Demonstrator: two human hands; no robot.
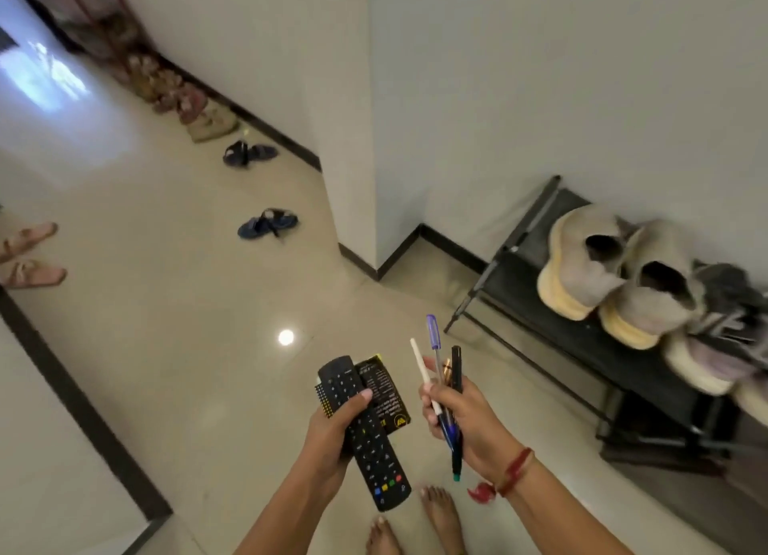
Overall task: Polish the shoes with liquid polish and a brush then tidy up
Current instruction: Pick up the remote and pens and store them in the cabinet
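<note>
Pair of beige-grey suede sneakers with thick yellowed soles (615,272): on the top shelf of a low black metal-framed shoe rack (552,330) against the white wall, heels out, side by side and touching. They sit up and to the right of both hands, well apart from them; neither hand touches them. More grey and pale footwear (723,305) crowds the same shelf just to the right, blurred.

Right hand (469,421): nearer the rack, fingers curled round a bunch of pens, tips fanning upward. The bunch is a white stick pen (419,367), a clear pen with a blue cap (434,338), a black pen (456,371) and a copper-coloured one (446,365) mostly hidden. A red thread band (515,469) is on the wrist.

Left hand (332,425): grips a long black remote control with coloured buttons (374,454), thumb across its face. A small black-and-yellow printed carton (384,392) is clamped beside the remote in the same grip; its print is too small to read.

Below the hands: two bare feet (440,513) on a glossy cream tiled floor (187,346).

Farther off, on the floor at left: blue sandals (268,222), dark sandals (249,153), pink sandals (29,255) and a row of blurred shoes (174,93) along the skirting.
</note>
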